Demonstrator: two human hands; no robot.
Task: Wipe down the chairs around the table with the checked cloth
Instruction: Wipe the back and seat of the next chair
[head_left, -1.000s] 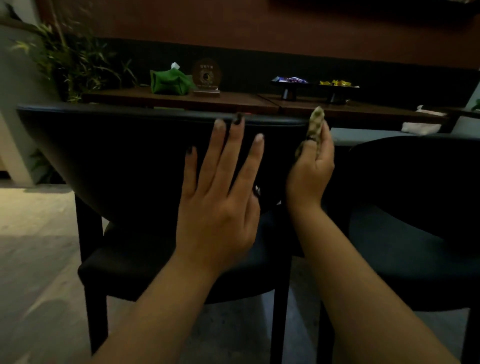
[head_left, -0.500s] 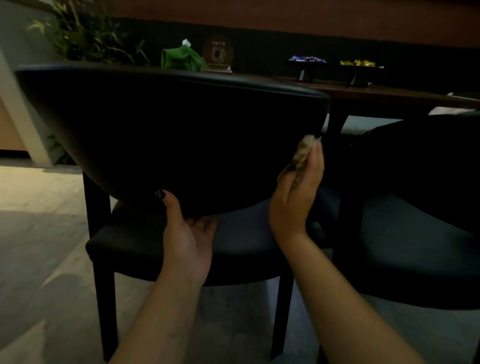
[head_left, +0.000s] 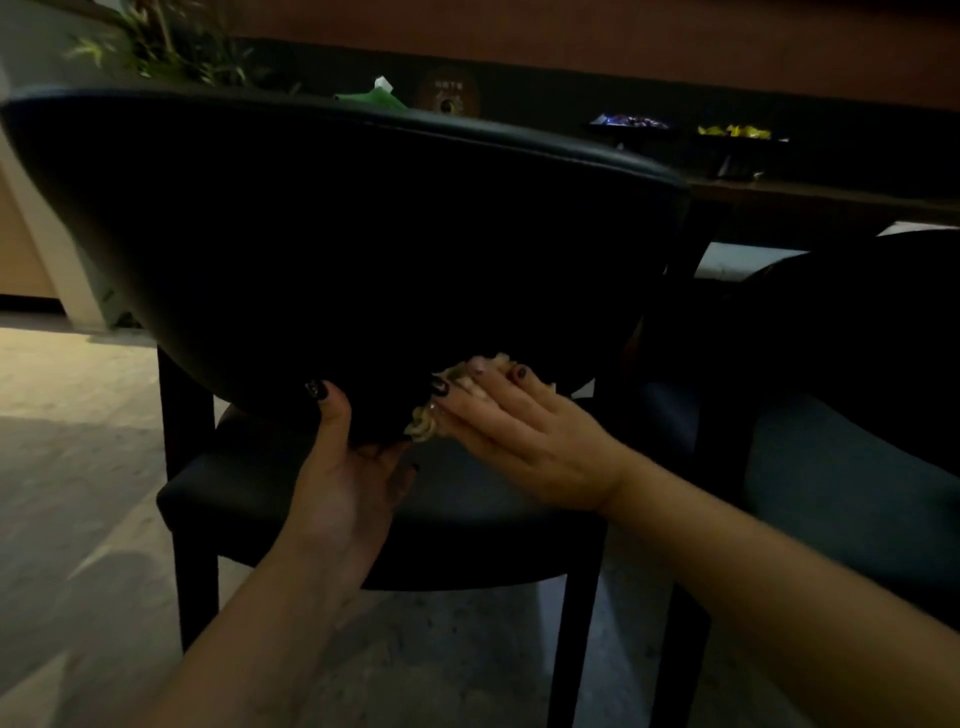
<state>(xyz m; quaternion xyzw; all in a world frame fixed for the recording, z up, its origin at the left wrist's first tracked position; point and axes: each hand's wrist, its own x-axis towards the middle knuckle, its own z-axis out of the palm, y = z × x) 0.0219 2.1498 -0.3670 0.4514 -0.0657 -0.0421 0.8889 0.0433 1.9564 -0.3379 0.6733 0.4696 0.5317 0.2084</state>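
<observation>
A dark padded chair fills the middle of the view, its curved backrest (head_left: 337, 234) turned toward me above the seat (head_left: 478, 525). My left hand (head_left: 343, 483) grips the backrest's lower edge, thumb on the outer face and fingers tucked behind. Just to its right, my right hand (head_left: 524, 436) lies flat with fairly straight fingers. It presses the bunched checked cloth (head_left: 423, 423) against the bottom of the backrest. Only the cloth's edges show around the fingers.
A second dark chair (head_left: 857, 338) stands close on the right. Behind both runs the wooden table (head_left: 831, 202) with a green tissue holder (head_left: 371, 98) and two dishes of sweets (head_left: 631, 122). A leafy plant (head_left: 171, 47) is at the back left, with pale floor (head_left: 78, 467) to the left.
My right hand carried the cloth from the backrest's top right corner down to its lower middle. My left hand dropped from the flat back to grip the bottom edge. My view sank lower.
</observation>
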